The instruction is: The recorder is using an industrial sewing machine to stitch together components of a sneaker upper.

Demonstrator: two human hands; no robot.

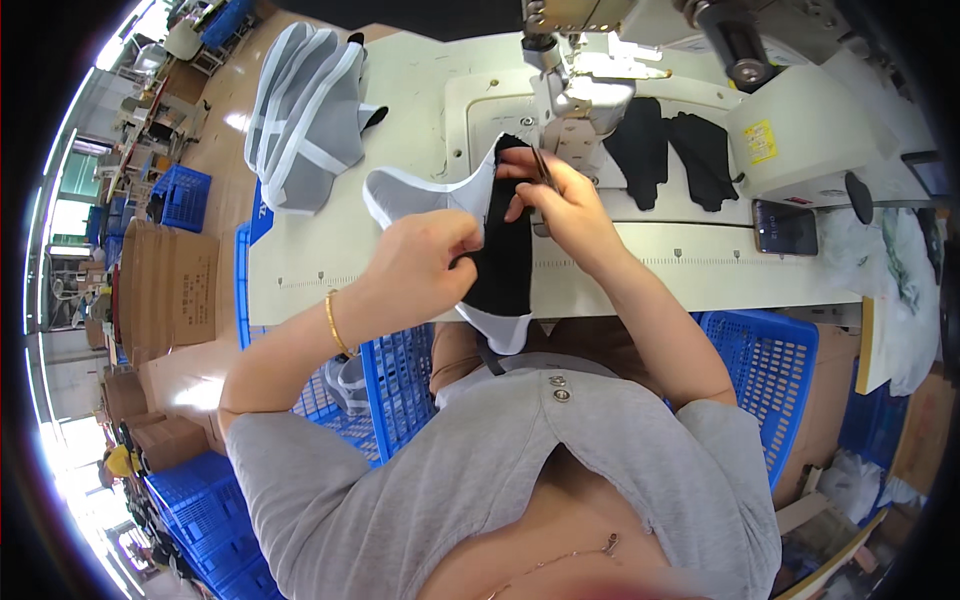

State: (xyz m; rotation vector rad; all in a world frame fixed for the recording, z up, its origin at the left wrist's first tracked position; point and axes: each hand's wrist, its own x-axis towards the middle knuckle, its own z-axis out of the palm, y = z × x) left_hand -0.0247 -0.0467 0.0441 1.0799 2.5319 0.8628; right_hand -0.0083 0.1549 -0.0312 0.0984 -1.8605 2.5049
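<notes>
The left hand (425,268) pinches the gray and black cloth (507,262) over the near edge of the white table (300,250). The right hand (572,208) holds a small dark tool (545,172) and touches the cloth's black top. Behind are the sewing machine (585,98) and, far left, a gray cloth pile (303,130).

Passage between grey-white stack (310,130) and left hand (425,262); sewing-machine head (600,105) blocks way beyond right hand (572,208).

Sewing workshop: industrial sewing machine (585,95) at far side of ruler-edged worktable (620,252); black fabric pieces (638,150) far right, grey-white stack (312,125) far left; blue crates (205,515), cardboard box (170,290) left.
</notes>
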